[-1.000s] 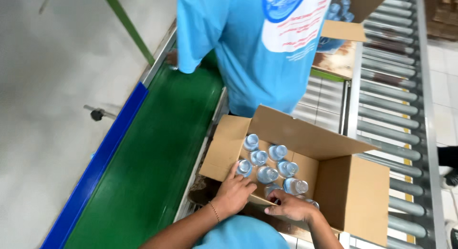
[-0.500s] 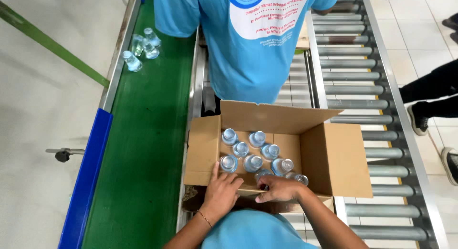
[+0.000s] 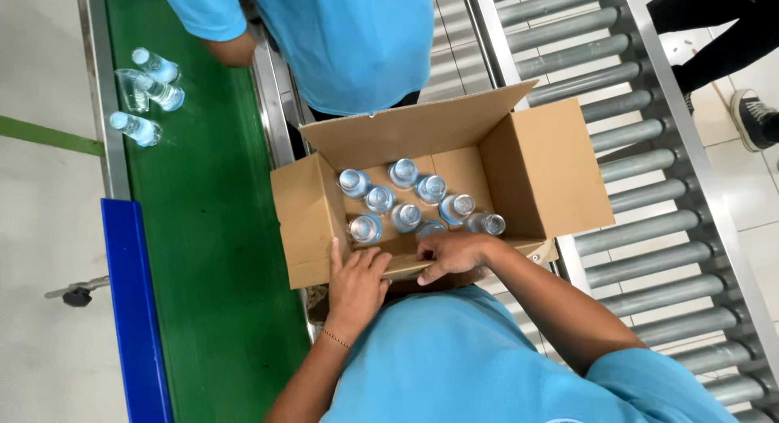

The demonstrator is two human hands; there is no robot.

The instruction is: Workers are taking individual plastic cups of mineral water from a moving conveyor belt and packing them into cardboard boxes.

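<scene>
An open cardboard box (image 3: 535,163) stands in front of me with its flaps spread. Several clear plastic bottles with light caps (image 3: 403,196) stand upright inside it, toward the near side. My left hand (image 3: 355,283) lies flat with fingers spread on the box's near flap (image 3: 402,266), at the left. My right hand (image 3: 450,255) rests fingers-down on the same near edge, beside the closest bottles. Neither hand grips anything.
A green conveyor belt (image 3: 203,228) with a blue side rail runs on the left; three loose bottles (image 3: 150,90) lie on it at the far end. Metal rollers (image 3: 649,228) run on the right. A person in a blue shirt (image 3: 349,42) stands beyond the box. Someone's leg and shoe (image 3: 755,119) are at far right.
The view has swung so the box sits more centred and the loose bottles on the belt show. Both hands stay on the box's near flap.
</scene>
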